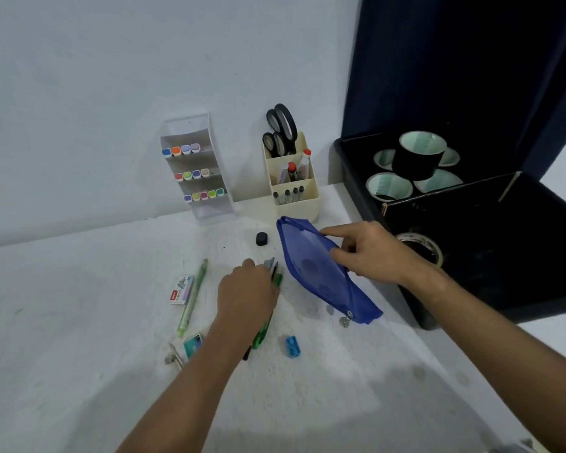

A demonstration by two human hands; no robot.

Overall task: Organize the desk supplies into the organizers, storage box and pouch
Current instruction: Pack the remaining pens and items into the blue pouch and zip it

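The step in hand looks like filling the blue pouch (321, 269): the left hand (247, 294) has its fingers curled around a bundle of pens (268, 308), green and black, low over the counter (79, 322), just left of the pouch. The right hand (370, 253) pinches the pouch's upper edge, seemingly holding its mouth open. Next, the bundle should tip-first slide rightward into that opening; whether the zip gapes enough is unclear.

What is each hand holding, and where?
The right hand grips the blue pouch by its upper edge. The left hand closes on a bunch of pens near their tips.
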